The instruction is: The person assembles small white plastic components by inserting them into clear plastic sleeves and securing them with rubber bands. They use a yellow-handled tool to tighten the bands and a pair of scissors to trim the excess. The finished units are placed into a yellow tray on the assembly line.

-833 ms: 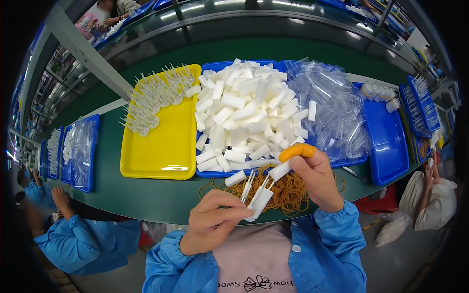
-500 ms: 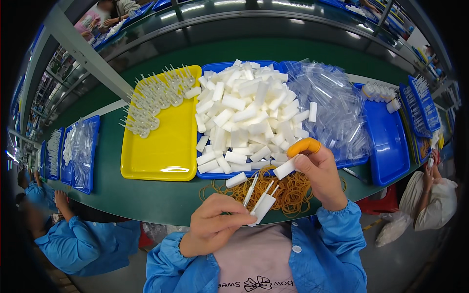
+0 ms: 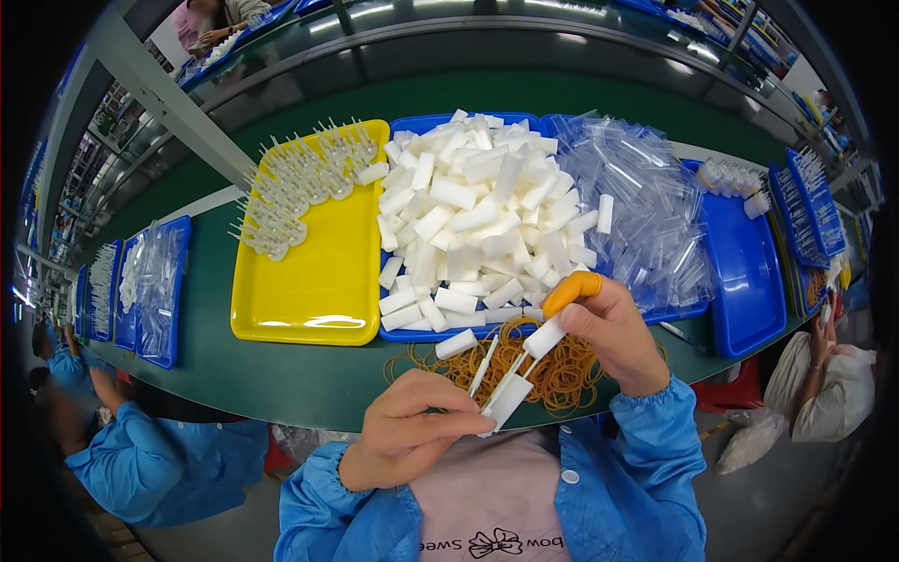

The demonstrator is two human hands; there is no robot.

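My left hand (image 3: 412,431) is closed, pinching a white pronged plastic piece (image 3: 482,367) by its base. One white foam block (image 3: 507,401) sits low on that piece beside my fingertips. My right hand (image 3: 613,332), with an orange finger cot (image 3: 571,290) on one finger, is closed on another white foam block (image 3: 544,338). This second block meets the tips of the thin prongs. Beneath both hands lies a heap of tan rubber bands (image 3: 562,375), and a loose foam block (image 3: 456,344) rests at its left edge.
A yellow tray (image 3: 304,304) holds pronged pieces standing in rows. A heap of foam blocks (image 3: 478,215) fills a blue tray; clear plastic sleeves (image 3: 637,206) fill another. At right, a blue tray (image 3: 749,281) holds capped white parts. Other people work at both sides and across.
My right hand has moved its foam block slightly down and left, onto the prong tips. My left hand keeps its hold on the pronged piece, nearly still.
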